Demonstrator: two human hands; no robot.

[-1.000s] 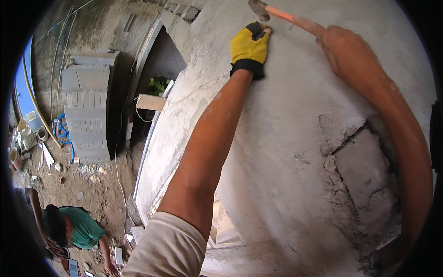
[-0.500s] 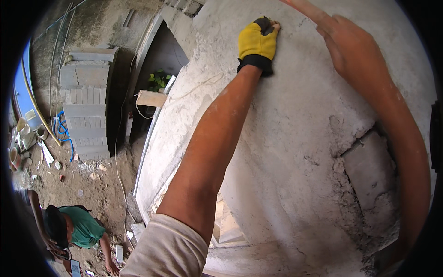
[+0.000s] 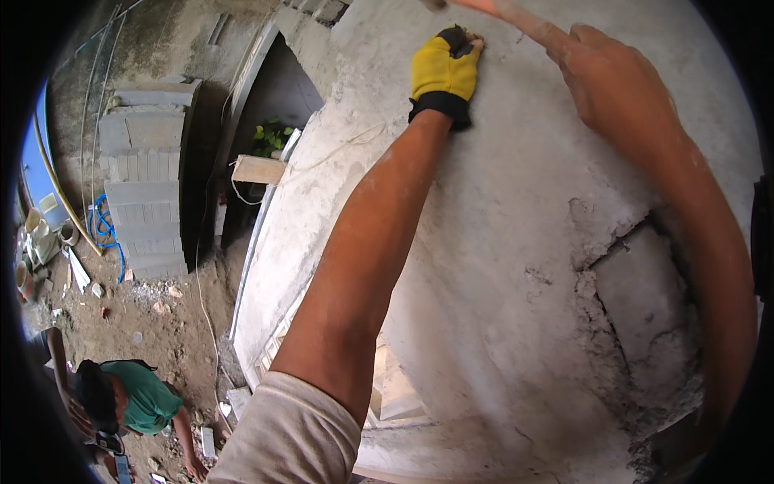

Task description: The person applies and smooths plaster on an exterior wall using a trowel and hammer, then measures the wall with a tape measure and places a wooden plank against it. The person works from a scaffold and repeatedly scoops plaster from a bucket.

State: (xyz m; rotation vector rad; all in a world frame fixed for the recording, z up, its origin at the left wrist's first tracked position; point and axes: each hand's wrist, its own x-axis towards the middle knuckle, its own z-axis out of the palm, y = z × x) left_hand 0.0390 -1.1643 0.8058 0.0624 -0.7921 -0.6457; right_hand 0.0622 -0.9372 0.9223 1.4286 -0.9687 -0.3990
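Observation:
My left hand point(image 3: 445, 71), in a yellow and black glove with bare fingertips, rests closed against the rough grey plastered wall point(image 3: 492, 242). Whatever its curled fingers may hold is hidden. To the right, my bare right hand point(image 3: 617, 85) is wrapped round the orange handle of a hammer point(image 3: 520, 16). The hammer slants up to the left, and only a bit of its head shows at the top edge, above and apart from the gloved hand.
A broken patch point(image 3: 645, 290) with cracked edges lies beside my right forearm. Stacked grey blocks point(image 3: 145, 194) stand left, near a blue hose point(image 3: 103, 222). A wooden piece point(image 3: 259, 169) juts from the wall's edge. At lower left, a person in green point(image 3: 141, 395) bends over rubble-strewn ground.
The hammer has shifted left and slightly down, and part of its head has come into view. My left hand stays closed at the wall; the whole view has drifted slightly.

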